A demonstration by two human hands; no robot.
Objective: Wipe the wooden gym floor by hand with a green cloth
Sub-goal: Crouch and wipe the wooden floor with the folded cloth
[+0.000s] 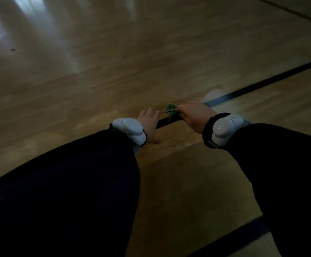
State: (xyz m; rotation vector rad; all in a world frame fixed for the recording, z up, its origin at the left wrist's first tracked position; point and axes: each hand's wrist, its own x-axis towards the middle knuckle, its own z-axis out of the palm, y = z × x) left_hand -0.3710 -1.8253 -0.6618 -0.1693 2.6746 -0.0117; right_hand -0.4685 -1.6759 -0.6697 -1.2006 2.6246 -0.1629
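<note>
Green cloth (170,111), soft, light and floppy I reckon, sits bunched under my right hand (193,115) which grips it on the wooden floor (114,71), loose corner poking toward my flat, fingers-spread left hand (150,123) beside it.

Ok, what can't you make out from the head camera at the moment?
- Green cloth: mostly hidden under the right hand; its size and folds unclear.
- Left hand: partly covered by the white wrist device.
- Dark floor line: interrupted behind both hands.
- Floor: motion blur and dim light hide dirt or wet streaks.
- Both sleeves: cut off by the bottom edge.
</note>
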